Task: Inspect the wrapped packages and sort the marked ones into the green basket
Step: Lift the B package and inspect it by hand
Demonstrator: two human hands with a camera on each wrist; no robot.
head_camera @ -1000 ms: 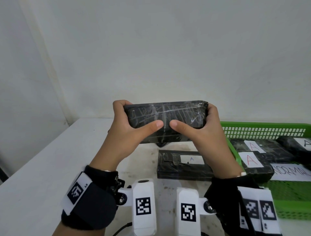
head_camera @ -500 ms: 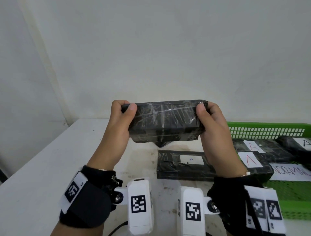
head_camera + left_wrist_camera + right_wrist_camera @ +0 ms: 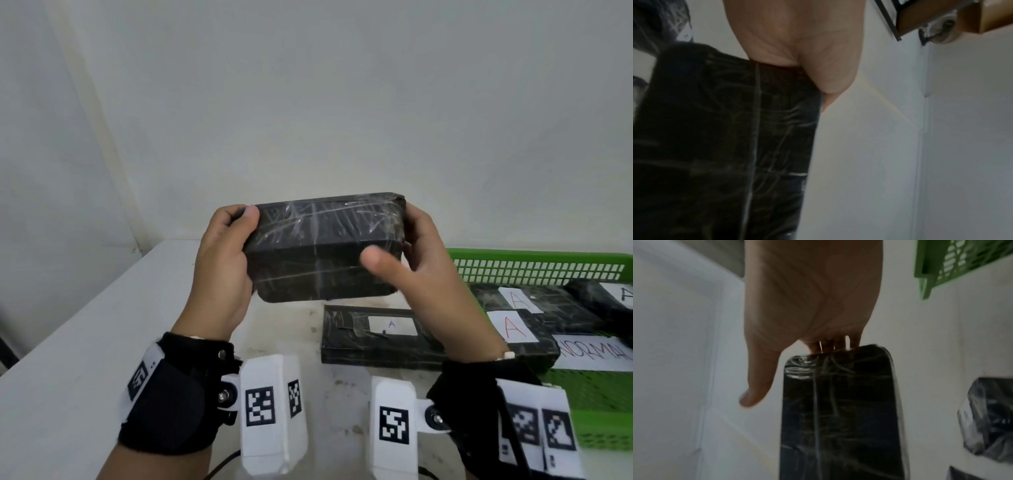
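Gripping the left end of a black wrapped package [image 3: 325, 246], the left hand [image 3: 222, 263] has its thumb on the near top edge and fingers curled behind. Right hand [image 3: 421, 274] holds the right end, fingers behind it, thumb [image 3: 380, 263] stuck out in front, off the wrap. Package is up in the air over the white surface [image 3: 85, 342], long side level, no label on the faces in view. Right wrist view shows what the head view hides: four fingertips [image 3: 826, 345] hooked over the package end, thumb free. Left wrist view is mostly palm [image 3: 797, 40] pressed on wrap, fingers hidden. Below lies a second package [image 3: 376, 339] with a small "A" label, just beside the green basket [image 3: 534, 263]. Basket holds more "A"-labelled packages [image 3: 524, 329] and a paper reading "NORMAL" [image 3: 596, 353].
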